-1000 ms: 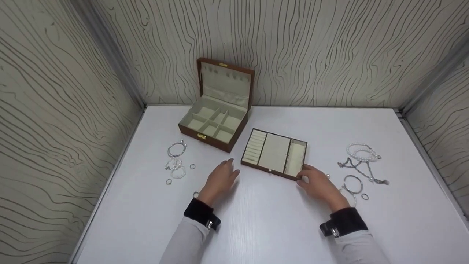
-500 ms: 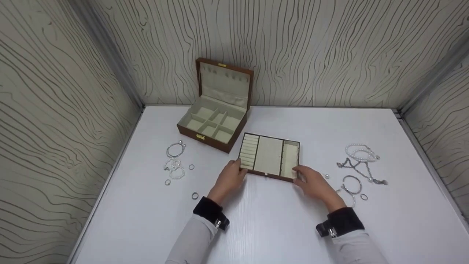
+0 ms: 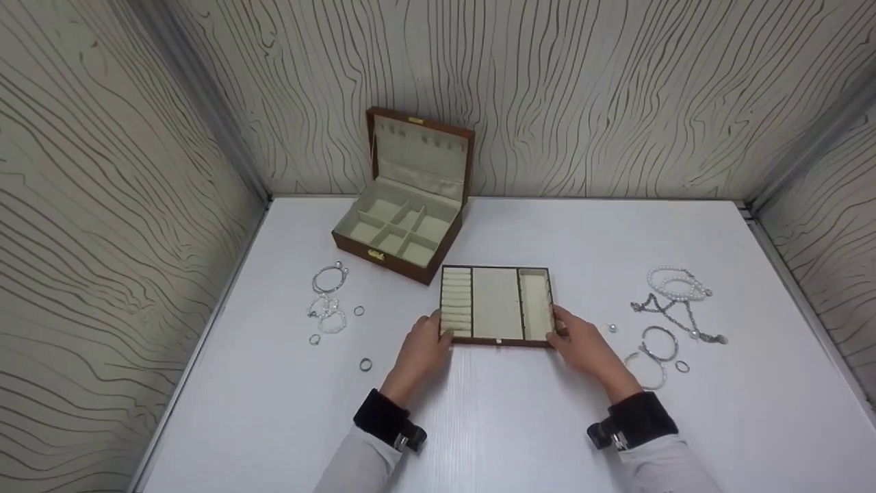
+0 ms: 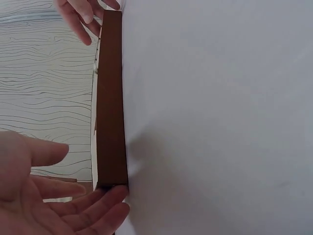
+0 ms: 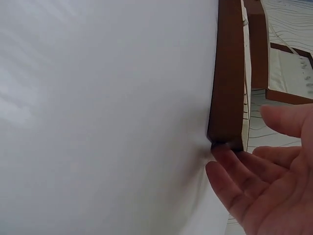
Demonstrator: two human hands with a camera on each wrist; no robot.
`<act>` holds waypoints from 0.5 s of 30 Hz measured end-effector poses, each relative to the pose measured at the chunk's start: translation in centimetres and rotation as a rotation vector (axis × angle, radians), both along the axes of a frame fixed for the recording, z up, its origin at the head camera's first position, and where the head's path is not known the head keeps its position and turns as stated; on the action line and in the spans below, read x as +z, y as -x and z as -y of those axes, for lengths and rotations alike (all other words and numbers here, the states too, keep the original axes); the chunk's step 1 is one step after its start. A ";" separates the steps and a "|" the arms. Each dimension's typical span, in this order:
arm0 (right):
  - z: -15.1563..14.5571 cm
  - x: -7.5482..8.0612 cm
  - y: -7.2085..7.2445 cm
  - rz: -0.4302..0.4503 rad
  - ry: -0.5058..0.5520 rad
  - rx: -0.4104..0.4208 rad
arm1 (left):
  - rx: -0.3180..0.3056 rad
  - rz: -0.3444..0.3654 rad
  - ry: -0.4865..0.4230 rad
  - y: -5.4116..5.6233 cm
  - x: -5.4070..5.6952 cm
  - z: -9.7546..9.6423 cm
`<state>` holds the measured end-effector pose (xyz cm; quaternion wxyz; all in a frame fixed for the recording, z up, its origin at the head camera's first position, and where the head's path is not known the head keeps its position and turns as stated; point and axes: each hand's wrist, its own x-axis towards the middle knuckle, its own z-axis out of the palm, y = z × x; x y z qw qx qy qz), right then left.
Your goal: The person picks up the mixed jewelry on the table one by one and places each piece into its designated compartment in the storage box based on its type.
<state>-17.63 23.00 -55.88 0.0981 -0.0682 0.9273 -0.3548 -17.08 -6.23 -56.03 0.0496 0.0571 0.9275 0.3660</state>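
Observation:
The brown jewelry tray [image 3: 496, 301] lies flat on the table, with ring rolls at its left, a flat cream section in the middle and a long slot at its right. My left hand [image 3: 421, 349] touches the tray's left end; in the left wrist view its fingers [image 4: 105, 208] lie extended against that end, the thumb apart. At the opposite end is my right hand [image 3: 585, 346], with fingertips [image 5: 227, 159] against the brown side and the thumb off it. Behind the tray stands the brown jewelry box [image 3: 397, 229], lid up, its compartments bare.
On the left lie a bangle [image 3: 330, 279], a clear bead bracelet [image 3: 332, 320] and several rings [image 3: 365, 365]. To the right are pearl strands [image 3: 677, 284], a chain bracelet [image 3: 677, 316], bangles [image 3: 660, 344], a ring [image 3: 682, 367] and a small pearl piece [image 3: 612, 328]. Patterned walls enclose the white table.
The tray has slid towards me and slightly left, turning until its front edge is nearly level. My left hand has come from beside it to its left end; the right hand has stayed with it.

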 end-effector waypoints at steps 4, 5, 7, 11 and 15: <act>0.6 0.0 -0.1 -0.013 -0.037 -0.033 | 0.037 -0.036 0.021 -0.4 -0.1 0.0; 0.7 0.0 -0.1 -0.021 -0.051 -0.034 | 0.040 -0.042 0.028 -0.5 -0.2 0.0; 0.8 -0.1 -0.2 -0.029 -0.078 -0.038 | 0.043 -0.034 0.036 -0.7 -0.3 0.0; 0.9 -0.4 -0.5 -0.026 -0.099 -0.064 | 0.031 -0.016 0.040 -1.1 -0.6 0.3; 1.0 -0.5 -0.9 -0.001 -0.082 -0.095 | 0.029 -0.010 0.036 -1.4 -0.7 0.4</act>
